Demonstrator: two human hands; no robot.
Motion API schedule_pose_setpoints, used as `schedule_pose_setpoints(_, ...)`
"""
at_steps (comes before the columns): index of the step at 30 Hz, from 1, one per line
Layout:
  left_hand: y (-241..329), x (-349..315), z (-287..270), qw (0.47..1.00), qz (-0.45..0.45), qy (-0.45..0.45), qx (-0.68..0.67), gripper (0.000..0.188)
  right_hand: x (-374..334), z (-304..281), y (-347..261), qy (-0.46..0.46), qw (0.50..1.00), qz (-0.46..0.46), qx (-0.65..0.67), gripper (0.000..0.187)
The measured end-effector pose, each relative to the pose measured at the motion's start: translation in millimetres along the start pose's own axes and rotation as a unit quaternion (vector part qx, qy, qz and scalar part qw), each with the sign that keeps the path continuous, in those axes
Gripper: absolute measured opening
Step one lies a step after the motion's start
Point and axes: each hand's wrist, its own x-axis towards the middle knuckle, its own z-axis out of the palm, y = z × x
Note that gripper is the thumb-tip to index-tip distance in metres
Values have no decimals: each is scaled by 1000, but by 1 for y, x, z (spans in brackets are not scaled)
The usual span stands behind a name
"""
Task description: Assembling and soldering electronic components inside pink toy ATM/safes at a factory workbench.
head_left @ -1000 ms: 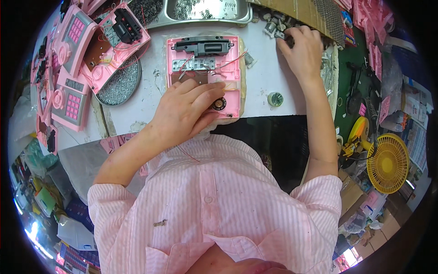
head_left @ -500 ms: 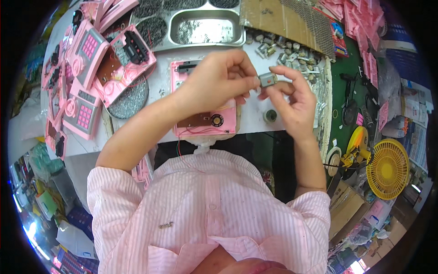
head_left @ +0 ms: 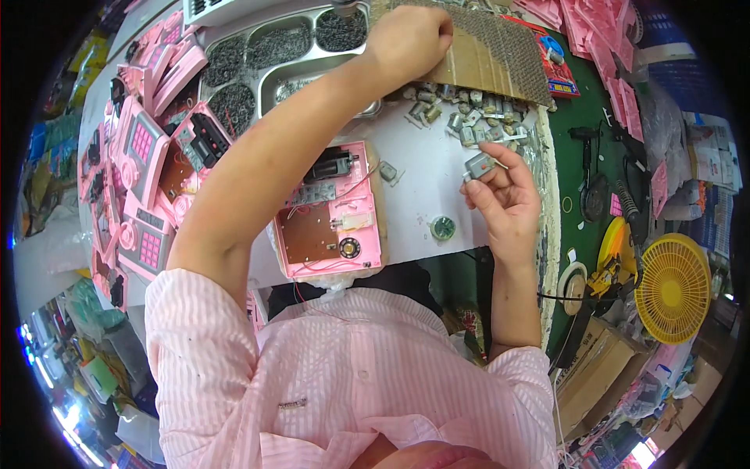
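My right hand (head_left: 506, 199) holds a small silver electric motor (head_left: 479, 165) between thumb and fingers, above the white table. Stretched far forward, my left hand (head_left: 410, 45) is over the near-left edge of the cardboard sheet (head_left: 488, 59); its fingers are curled, and what they hold, if anything, is hidden. Beneath my left forearm lies an opened pink casing (head_left: 371, 191) with a black part, a brown board and wires inside. Another small motor (head_left: 387, 170) rests beside it. A small round jar with something green (head_left: 443, 227) stands between the casing and my right hand.
Many loose motors (head_left: 469, 117) are heaped along the cardboard. A metal tray (head_left: 269, 84) with dark small parts stands at the back. Pink phone-like shells (head_left: 144, 148) pile up at the left. A yellow fan (head_left: 668, 289) is at the right.
My left hand has left the motor and reached forward to the cardboard. My right hand keeps the motor, slightly lower. The view has shifted, showing more of the pink casing.
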Motion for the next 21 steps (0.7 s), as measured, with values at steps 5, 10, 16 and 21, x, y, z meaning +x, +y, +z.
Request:
schedule_pose_setpoints(5, -5, 40, 19, 1000, 14, -19, -15, 20, -2, -4, -1, -17, 1000, 3, 19, 47)
schedule_pose_setpoints(10, 6, 45, 30, 998, -10, -50, 33, 20, -10, -18, -2, 1, 1000, -7, 6, 48)
schedule_pose_setpoints(16, -5, 48, 56, 994, 61, 34, 85, 20, -25, -27, -10, 38, 998, 13, -46, 48)
schedule_pose_setpoints(21, 9, 37, 20, 981, 152, 102, 66, 14, -39, -33, -8, -9, 977, 52, -204, 38)
